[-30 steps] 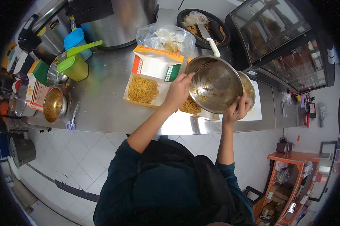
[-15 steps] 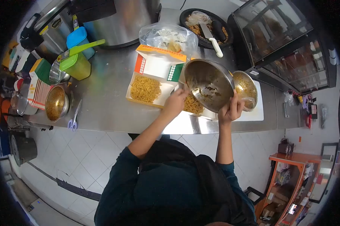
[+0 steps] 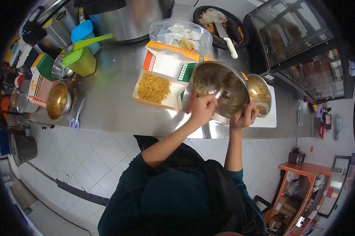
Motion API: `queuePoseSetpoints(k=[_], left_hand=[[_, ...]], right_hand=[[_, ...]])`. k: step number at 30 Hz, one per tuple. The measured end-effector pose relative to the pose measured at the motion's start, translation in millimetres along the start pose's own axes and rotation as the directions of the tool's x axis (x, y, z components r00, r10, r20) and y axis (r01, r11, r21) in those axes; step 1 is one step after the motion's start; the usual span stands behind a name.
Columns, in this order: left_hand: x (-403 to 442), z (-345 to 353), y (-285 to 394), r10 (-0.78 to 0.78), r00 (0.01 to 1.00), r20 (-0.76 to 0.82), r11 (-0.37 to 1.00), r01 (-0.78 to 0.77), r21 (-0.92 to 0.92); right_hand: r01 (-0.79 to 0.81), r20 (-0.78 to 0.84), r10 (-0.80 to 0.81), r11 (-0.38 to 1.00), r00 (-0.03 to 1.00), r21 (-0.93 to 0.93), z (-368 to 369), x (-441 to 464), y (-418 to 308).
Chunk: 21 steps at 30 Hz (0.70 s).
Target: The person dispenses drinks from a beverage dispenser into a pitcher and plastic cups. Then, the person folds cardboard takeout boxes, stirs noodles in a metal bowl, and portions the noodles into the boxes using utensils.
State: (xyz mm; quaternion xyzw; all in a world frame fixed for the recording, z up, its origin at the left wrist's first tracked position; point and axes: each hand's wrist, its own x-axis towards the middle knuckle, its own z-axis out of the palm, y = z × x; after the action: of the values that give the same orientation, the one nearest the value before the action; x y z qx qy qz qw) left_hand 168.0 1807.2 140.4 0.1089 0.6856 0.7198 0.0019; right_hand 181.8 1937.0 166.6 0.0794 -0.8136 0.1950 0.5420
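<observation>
My right hand [image 3: 244, 117] grips the lower right rim of a metal mixing bowl [image 3: 234, 100], tilted so that its smeared inside faces me. Dark bits of food cling to the inner wall. My left hand [image 3: 203, 109] is closed at the bowl's left side around a slim, shiny utensil [image 3: 219, 93], which reaches into the bowl; its kind is hard to make out. Left of the bowl stands an open takeaway box [image 3: 173, 102] with noodles [image 3: 153, 88] in it. The bowl and my left hand mostly cover a second box behind them.
A second bowl [image 3: 260, 92] stands on a white board [image 3: 272, 114] at the right. Purple-handled scissors [image 3: 77, 116] and another bowl [image 3: 58, 103] lie left. Behind are a plastic bag [image 3: 181, 37], a black mortar [image 3: 240, 39] with a knife [image 3: 227, 39], and a glass cabinet [image 3: 295, 43].
My left hand has moved right, up against the bowl's opening, bringing the utensil inside. The bowl now hides the noodles that showed beneath it.
</observation>
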Motion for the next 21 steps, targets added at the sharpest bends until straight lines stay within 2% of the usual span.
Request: queuePoseSetpoints(k=[1, 2, 3, 5, 7, 8, 11, 12, 13, 15, 17, 18, 20, 21], left_hand=[[-4, 7, 4, -0.102, 0.992, 0.077, 0.986, 0.111, -0.125], [-10, 13, 5, -0.107, 0.980, 0.166, 0.992, 0.117, -0.054], [-18, 22, 16, -0.116, 0.990, 0.075, 0.991, 0.120, -0.051], [-24, 23, -7, 0.121, 0.993, -0.016, 0.979, -0.117, 0.165], [-27, 4, -14, -0.155, 0.982, 0.107, 0.902, 0.097, 0.421], [-22, -4, -12, -0.110, 0.989, 0.097, 0.881, 0.052, 0.471], [-23, 4, 11, 0.115, 0.993, -0.036, 0.929, -0.094, 0.359], [-23, 10, 15, 0.052, 0.998, 0.022, 0.934, -0.056, 0.352], [-27, 19, 17, 0.005, 1.000, 0.029, 0.966, -0.012, 0.258], [-34, 29, -11, 0.010, 1.000, 0.010, 0.969, -0.012, 0.245], [-38, 14, -41, -0.025, 0.999, 0.038, 0.913, 0.007, 0.407], [-31, -7, -25, -0.156, 0.981, 0.114, 0.885, 0.088, 0.457], [-21, -25, -40, 0.052, 0.999, -0.011, 0.849, -0.038, 0.527], [-13, -31, -20, 0.004, 0.996, -0.092, 0.851, 0.045, 0.524]], right_hand=[[0.005, -0.019, -0.005, 1.000, 1.000, 0.009, 2, 0, 0], [0.009, -0.038, -0.008, 1.000, 0.999, 0.018, 4, 0, -1], [-0.013, -0.048, 0.014, 1.000, 0.999, 0.024, 5, -2, -1], [-0.057, -0.067, 0.059, 0.998, 0.996, 0.031, 5, -4, -2], [-0.025, -0.028, 0.024, 0.999, 0.999, -0.022, -1, -6, 0], [-0.008, -0.010, 0.008, 0.999, 1.000, -0.046, -2, -6, 1], [0.102, -0.025, -0.102, 0.995, 0.995, 0.000, -2, -6, 0], [0.099, -0.013, -0.099, 0.995, 0.995, -0.003, -1, -6, -3], [0.099, -0.001, -0.099, 0.995, 0.995, -0.008, -1, -6, -6], [0.103, 0.023, -0.103, 0.994, 0.994, -0.025, -2, -7, -7], [0.109, 0.042, -0.107, 0.993, 0.993, -0.049, -3, -7, -6], [0.113, 0.020, -0.112, 0.993, 0.993, -0.027, -3, -7, -4], [0.120, -0.019, -0.119, 0.993, 0.993, 0.011, -5, -8, 1], [0.130, -0.005, -0.130, 0.991, 0.991, -0.004, -6, -9, 0]])
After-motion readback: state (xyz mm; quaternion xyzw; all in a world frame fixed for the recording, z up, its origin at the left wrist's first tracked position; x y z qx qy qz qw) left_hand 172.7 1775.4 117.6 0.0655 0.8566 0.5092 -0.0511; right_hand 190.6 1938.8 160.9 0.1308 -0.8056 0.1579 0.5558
